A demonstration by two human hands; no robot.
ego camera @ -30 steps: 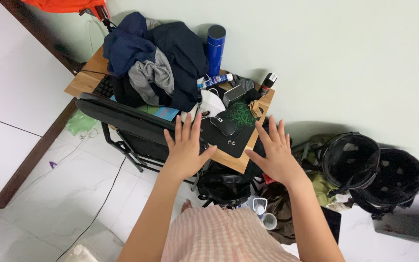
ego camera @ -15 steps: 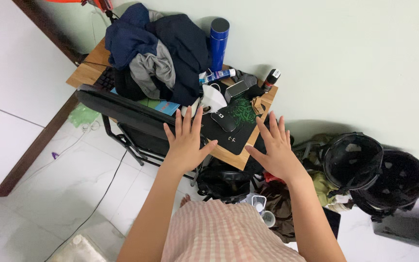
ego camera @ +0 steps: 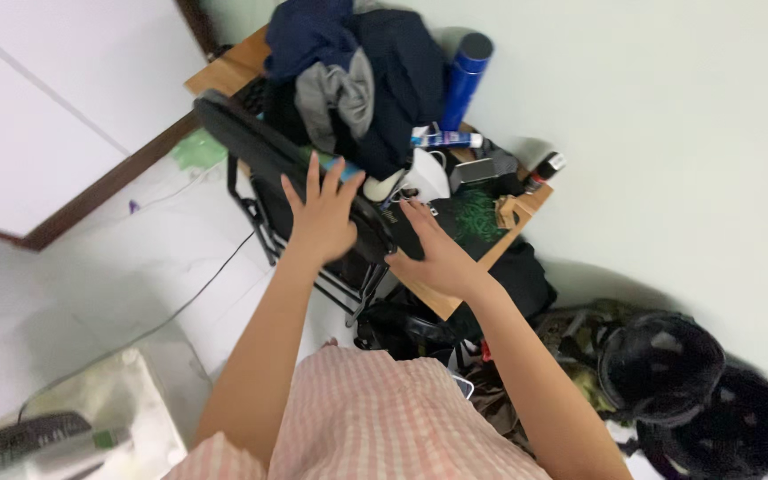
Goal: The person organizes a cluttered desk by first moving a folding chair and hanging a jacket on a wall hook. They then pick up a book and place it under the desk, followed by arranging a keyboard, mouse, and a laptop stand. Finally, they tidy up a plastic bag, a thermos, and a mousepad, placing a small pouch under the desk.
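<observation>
pink-and-white checked top, bare forearms, no sleeves past the elbows, no rings or watch visible

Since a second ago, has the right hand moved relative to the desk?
Yes. The right hand has gone forward and to the left over the wooden desk: it hung off the front edge before, and now reaches over the black mat toward the chair back.

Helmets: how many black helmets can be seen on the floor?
2. One black helmet lies at lower right beside the desk; the second helmet lies just right of it, cut by the picture's edge. Others may be hidden.
</observation>
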